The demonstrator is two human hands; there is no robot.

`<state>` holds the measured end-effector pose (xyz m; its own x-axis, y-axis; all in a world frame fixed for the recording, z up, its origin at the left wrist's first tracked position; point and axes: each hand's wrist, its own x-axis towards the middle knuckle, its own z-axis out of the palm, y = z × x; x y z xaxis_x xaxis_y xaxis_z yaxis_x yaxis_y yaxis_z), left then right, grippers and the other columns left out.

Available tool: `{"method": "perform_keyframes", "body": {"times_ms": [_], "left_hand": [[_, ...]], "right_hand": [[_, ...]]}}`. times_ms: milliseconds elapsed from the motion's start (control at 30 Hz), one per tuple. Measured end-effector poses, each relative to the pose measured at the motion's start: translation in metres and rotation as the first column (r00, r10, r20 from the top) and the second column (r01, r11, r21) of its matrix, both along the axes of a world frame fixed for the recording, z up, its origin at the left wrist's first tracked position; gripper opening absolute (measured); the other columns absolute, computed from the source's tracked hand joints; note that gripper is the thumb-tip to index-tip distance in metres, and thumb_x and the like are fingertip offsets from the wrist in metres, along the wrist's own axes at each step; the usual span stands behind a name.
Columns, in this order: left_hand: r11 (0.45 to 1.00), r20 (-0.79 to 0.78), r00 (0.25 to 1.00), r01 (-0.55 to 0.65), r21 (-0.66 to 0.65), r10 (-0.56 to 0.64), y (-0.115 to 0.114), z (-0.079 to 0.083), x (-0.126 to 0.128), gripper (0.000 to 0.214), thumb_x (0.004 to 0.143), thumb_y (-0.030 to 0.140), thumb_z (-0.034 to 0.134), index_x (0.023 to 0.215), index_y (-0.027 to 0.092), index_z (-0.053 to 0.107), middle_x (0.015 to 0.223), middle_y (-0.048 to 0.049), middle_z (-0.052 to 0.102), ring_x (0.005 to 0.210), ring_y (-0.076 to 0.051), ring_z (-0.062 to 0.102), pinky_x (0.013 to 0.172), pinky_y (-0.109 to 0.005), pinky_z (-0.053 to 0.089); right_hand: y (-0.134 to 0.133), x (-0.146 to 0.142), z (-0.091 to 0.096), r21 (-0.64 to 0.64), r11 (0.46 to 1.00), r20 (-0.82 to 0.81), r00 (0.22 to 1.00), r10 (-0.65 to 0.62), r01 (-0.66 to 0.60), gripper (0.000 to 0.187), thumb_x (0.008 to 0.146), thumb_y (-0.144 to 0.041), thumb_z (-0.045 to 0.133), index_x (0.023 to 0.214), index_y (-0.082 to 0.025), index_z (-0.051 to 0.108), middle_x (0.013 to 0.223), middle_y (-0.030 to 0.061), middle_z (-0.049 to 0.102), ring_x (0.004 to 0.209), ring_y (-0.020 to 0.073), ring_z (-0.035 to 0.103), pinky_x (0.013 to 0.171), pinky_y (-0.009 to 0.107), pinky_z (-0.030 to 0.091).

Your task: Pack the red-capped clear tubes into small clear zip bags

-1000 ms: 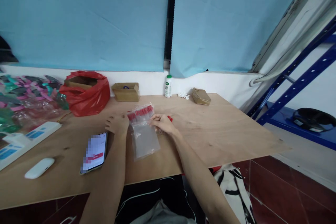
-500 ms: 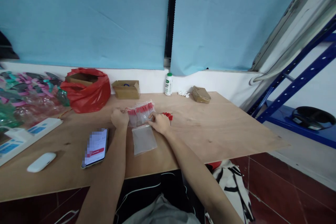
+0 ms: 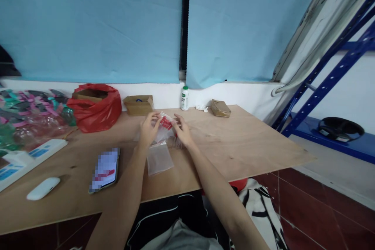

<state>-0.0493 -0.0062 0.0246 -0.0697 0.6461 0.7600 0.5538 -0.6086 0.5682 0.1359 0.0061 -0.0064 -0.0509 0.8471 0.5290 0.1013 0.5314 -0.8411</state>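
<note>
The left hand [image 3: 149, 132] and right hand [image 3: 183, 133] both pinch the clear bag [image 3: 165, 124], fingers curled. A phone [image 3: 104, 170] lies at eight o'clock.

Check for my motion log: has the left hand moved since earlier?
Yes. The left hand, holding the clear bag, shifted right, from the cardboard box toward the white bottle.

Red-filled bag [image 3: 165, 124], clear and crumpled, was held raised at centre, pinched between left hand [image 3: 149, 129] and right hand [image 3: 183, 133]. Flat bag [image 3: 158, 158], clear, lay just nearer, slightly askew.
</note>
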Motion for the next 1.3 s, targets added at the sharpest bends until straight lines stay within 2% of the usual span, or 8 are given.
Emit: {"method": "perform_keyframes", "body": {"times_ms": [133, 200, 300, 400, 500, 667, 1000, 1300], "left_hand": [[1.000, -0.070, 0.998, -0.004, -0.023, 0.003, 0.001, -0.004, 0.006, 0.026, 0.098, 0.033, 0.061, 0.122, 0.023, 0.063, 0.110, -0.0059, 0.073, 0.100, -0.020, 0.071, 0.099, -0.034, 0.051], [0.998, -0.124, 0.990, -0.070, 0.003, 0.070, -0.001, -0.003, 0.009, 0.026, 0.098, 0.031, 0.060, 0.122, 0.023, 0.065, 0.116, -0.0081, 0.071, 0.110, -0.023, 0.069, 0.104, -0.036, 0.048], [0.979, -0.155, 0.967, -0.198, 0.037, 0.202, -0.005, -0.001, 0.015, 0.026, 0.098, 0.035, 0.060, 0.119, 0.023, 0.068, 0.126, -0.0116, 0.066, 0.123, -0.027, 0.062, 0.106, -0.038, 0.045], [0.974, -0.211, 0.957, -0.218, -0.056, 0.201, -0.010, -0.001, 0.022, 0.023, 0.099, 0.042, 0.059, 0.110, 0.024, 0.070, 0.102, -0.0077, 0.072, 0.099, -0.025, 0.068, 0.087, -0.033, 0.046], [0.950, -0.314, 0.934, -0.241, -0.200, 0.171, -0.011, -0.005, 0.031, 0.026, 0.100, 0.049, 0.058, 0.098, 0.026, 0.070, 0.077, -0.0030, 0.070, 0.073, -0.022, 0.063, 0.068, -0.029, 0.036], [0.919, -0.323, 0.922, -0.301, -0.253, 0.213, -0.009, -0.010, 0.038, 0.027, 0.100, 0.048, 0.057, 0.091, 0.026, 0.071, 0.076, -0.0042, 0.071, 0.071, -0.022, 0.062, 0.062, -0.030, 0.026], [0.938, -0.229, 0.957, -0.237, -0.252, 0.180, -0.002, -0.013, 0.033, 0.020, 0.099, 0.032, 0.055, 0.087, 0.024, 0.069, 0.078, -0.0058, 0.073, 0.076, -0.023, 0.065, 0.065, -0.029, 0.031], [0.968, -0.117, 0.989, -0.112, -0.224, 0.087, 0.004, -0.021, 0.032, 0.027, 0.101, 0.042, 0.055, 0.089, 0.023, 0.070, 0.082, -0.0056, 0.077, 0.076, -0.021, 0.069, 0.067, -0.027, 0.037]], "right_hand": [[0.009, 0.002, -0.003, -0.112, 0.985, -0.125, 0.985, 0.119, -0.133, 0.036, 0.088, -0.055, 0.063, 0.093, -0.020, 0.074, 0.086, 0.0028, 0.073, 0.078, 0.0170, 0.065, 0.072, 0.026, 0.050], [0.011, 0.001, -0.005, -0.154, 0.977, -0.186, 0.975, 0.121, -0.150, 0.036, 0.081, -0.056, 0.070, 0.085, -0.020, 0.073, 0.078, 0.0017, 0.071, 0.070, 0.0162, 0.063, 0.065, 0.025, 0.049], [0.013, -0.001, -0.008, -0.217, 0.961, -0.252, 0.961, 0.112, -0.169, 0.039, 0.073, -0.058, 0.076, 0.085, -0.020, 0.073, 0.075, 0.0021, 0.071, 0.065, 0.0157, 0.063, 0.062, 0.025, 0.049], [0.013, -0.002, -0.010, -0.242, 0.958, -0.261, 0.961, 0.091, -0.156, 0.041, 0.070, -0.058, 0.079, 0.085, -0.020, 0.075, 0.074, 0.0018, 0.072, 0.060, 0.0140, 0.060, 0.057, 0.024, 0.046], [0.013, -0.003, -0.011, -0.227, 0.964, -0.236, 0.968, 0.081, -0.135, 0.039, 0.069, -0.056, 0.081, 0.082, -0.020, 0.075, 0.069, -0.0001, 0.069, 0.057, 0.0125, 0.054, 0.054, 0.023, 0.042], [0.009, -0.002, -0.008, -0.216, 0.960, -0.210, 0.969, 0.134, -0.179, 0.035, 0.070, -0.051, 0.081, 0.083, -0.019, 0.077, 0.072, 0.0005, 0.070, 0.057, 0.0113, 0.053, 0.054, 0.023, 0.042], [0.001, -0.003, 0.001, -0.299, 0.919, -0.311, 0.937, 0.159, -0.255, 0.034, 0.070, -0.047, 0.083, 0.086, -0.018, 0.078, 0.073, 0.0017, 0.074, 0.063, 0.0132, 0.064, 0.061, 0.025, 0.051], [-0.007, -0.001, 0.009, -0.323, 0.897, -0.338, 0.922, 0.187, -0.301, 0.040, 0.060, -0.040, 0.093, 0.086, -0.016, 0.074, 0.070, 0.0018, 0.074, 0.061, 0.0118, 0.064, 0.063, 0.024, 0.052]]}}
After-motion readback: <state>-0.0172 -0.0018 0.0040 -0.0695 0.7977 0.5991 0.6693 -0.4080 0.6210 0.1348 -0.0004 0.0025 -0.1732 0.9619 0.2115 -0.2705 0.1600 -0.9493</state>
